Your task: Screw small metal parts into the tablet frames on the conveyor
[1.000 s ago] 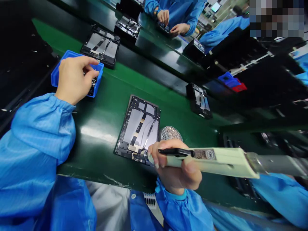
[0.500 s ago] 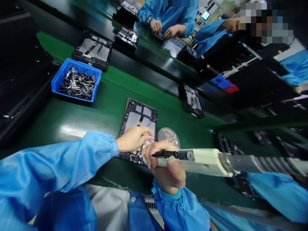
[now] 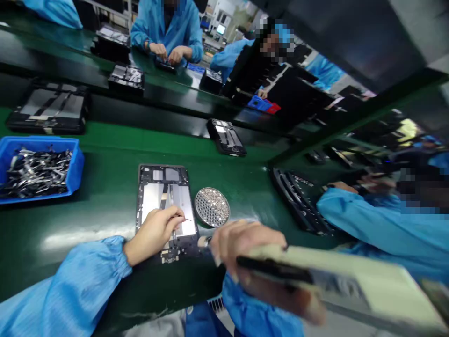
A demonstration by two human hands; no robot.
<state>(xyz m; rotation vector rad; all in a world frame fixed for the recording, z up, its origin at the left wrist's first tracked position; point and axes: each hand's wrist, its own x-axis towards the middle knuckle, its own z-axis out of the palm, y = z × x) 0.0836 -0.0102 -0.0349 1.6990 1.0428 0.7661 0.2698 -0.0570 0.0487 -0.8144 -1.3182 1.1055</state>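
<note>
Starting at the far left, at nine o'clock, a blue plastic bin [image 3: 76,164] sits on the green surface [image 3: 105,215], heaped with small metal clips [image 3: 37,173], a full load by the look of it. Next along, the star of the moment: a dark tablet frame [image 3: 163,196] lying flat at about eight o'clock from the middle of the view, its silver panel crossed by a narrow dark strip. Over it comes the left hand [image 3: 152,234], fingers closed in a pinch on a thin dark sliver [image 3: 184,218] above the lower part of the panel. That much is done: the frame is down, the strip is in place, and the hand is working right on it. What's left? The bin is well stocked, and how many fasteners are seated in the frame is too small to tell.

Moving right, a round dish of screws [image 3: 212,207] sits just beside the frame, thickly dotted across its face. Below it, the right hand [image 3: 249,248] is clenched around the pale grip of an electric screwdriver [image 3: 336,276], blurred but clearly held, its tip close to the frame's lower edge. Out at three o'clock, a co-worker's blue sleeve [image 3: 372,220] reaches past a black rack [image 3: 298,201].
</note>
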